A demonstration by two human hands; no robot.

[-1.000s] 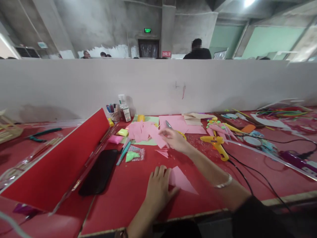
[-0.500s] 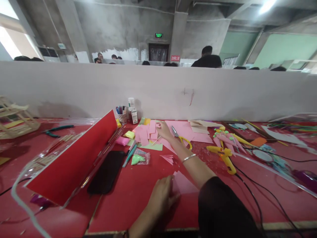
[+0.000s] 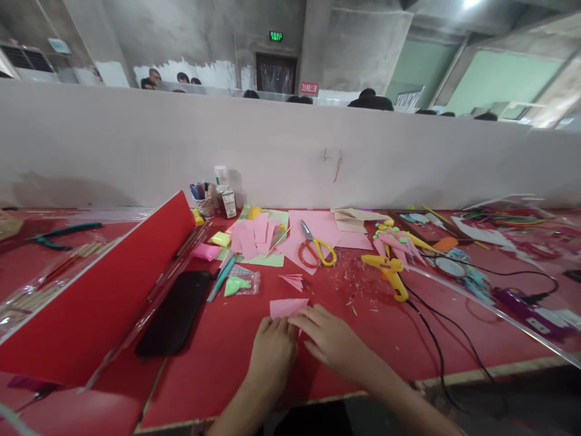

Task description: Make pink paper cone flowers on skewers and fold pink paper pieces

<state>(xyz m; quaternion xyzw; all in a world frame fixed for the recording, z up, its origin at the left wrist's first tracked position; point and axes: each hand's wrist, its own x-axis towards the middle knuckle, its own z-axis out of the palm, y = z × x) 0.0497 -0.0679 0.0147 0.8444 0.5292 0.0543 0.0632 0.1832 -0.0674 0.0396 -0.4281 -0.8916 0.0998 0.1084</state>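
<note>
A piece of pink paper lies near the front of the red table, its far part showing beyond my fingers. My left hand has its fingers curled closed on the paper's near side. Touching it from the right is my right hand, its fingertips gripping the same paper close to the left fingers. The near part of the sheet is hidden under both hands. Just beyond are several folded pink paper pieces. Farther back, scissors with red and yellow handles rest on pink sheets.
Cut pink strips lie behind the hands. A yellow glue gun with a black cord is at right. To the left are a black phone and a standing red board. A white partition closes the back.
My right hand has come back from the pink strips to the paper beside my left hand. The scissors are now fully uncovered. The view has shifted right and down.
</note>
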